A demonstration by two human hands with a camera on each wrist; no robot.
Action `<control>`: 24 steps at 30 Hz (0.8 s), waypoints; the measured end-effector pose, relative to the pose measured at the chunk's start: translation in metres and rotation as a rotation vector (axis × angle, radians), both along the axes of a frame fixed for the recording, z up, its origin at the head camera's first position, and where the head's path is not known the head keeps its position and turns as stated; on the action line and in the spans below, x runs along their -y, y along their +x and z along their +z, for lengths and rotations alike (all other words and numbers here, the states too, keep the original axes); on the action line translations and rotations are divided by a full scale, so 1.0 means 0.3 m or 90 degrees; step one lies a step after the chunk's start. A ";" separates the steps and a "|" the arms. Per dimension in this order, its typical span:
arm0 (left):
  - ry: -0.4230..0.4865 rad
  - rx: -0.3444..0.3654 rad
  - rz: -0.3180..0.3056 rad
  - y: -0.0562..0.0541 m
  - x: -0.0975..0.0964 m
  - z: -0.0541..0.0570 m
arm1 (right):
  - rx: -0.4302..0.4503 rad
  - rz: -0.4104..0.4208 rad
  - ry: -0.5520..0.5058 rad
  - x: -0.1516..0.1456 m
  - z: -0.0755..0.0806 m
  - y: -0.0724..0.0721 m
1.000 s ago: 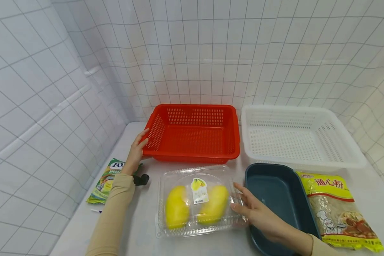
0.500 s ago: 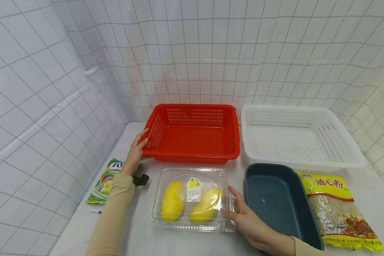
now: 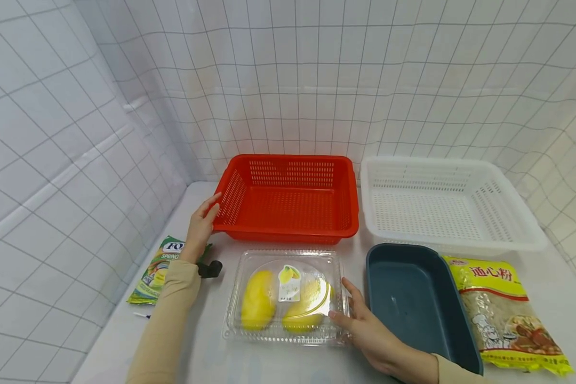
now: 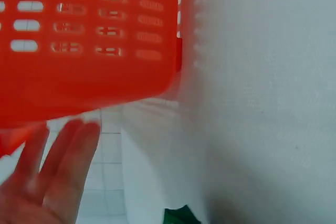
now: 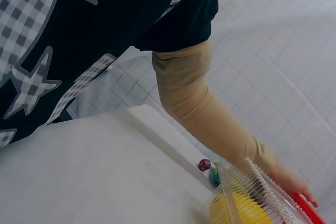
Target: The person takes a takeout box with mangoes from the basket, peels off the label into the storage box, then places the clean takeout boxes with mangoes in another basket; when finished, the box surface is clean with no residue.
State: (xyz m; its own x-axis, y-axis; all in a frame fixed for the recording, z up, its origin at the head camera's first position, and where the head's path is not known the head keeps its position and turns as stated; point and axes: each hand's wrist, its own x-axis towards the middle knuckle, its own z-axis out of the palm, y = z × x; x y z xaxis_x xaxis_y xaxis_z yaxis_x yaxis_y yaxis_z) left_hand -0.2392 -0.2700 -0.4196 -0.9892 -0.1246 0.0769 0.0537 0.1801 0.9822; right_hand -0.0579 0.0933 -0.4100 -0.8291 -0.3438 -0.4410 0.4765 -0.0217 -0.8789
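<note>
On the table lies a clear plastic clamshell box with two yellow mangoes inside and a label on its lid. My right hand holds the box by its right edge, thumb on the lid; the other fingers are partly hidden. At the left end of the red basket, my left hand touches the rim with nearly straight fingers. The left wrist view shows those fingers beside the slotted wall of the basket. In the right wrist view the box appears at the bottom edge.
A white basket stands right of the red one. In front of it are a dark blue tray and a yellow-labelled pasta bag. Left of the box, a green FOX'S packet lies partly under the left arm. Gridded sheeting hangs behind.
The clamshell box has shifted slightly left and changed from tilted to flat on the table, with my right hand moving along. My left hand stays at the red basket.
</note>
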 end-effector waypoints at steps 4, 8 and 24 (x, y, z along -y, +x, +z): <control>-0.113 -0.081 0.089 0.049 -0.016 0.024 | 0.003 0.001 -0.012 0.000 0.001 -0.001; -0.213 -0.167 0.142 0.136 -0.032 0.071 | 0.012 -0.001 -0.023 0.001 0.004 -0.001; -0.429 -0.195 -0.252 0.453 -0.193 0.149 | 0.011 -0.015 -0.009 0.006 0.016 0.000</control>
State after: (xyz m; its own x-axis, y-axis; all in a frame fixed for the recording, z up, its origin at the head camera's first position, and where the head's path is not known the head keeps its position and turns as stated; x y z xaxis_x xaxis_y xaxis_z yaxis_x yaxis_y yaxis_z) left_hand -0.1032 -0.2122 -0.3748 -0.8736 0.3966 0.2822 0.4830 0.6348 0.6031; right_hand -0.0579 0.0915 -0.4054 -0.8296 -0.3300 -0.4504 0.4905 -0.0453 -0.8702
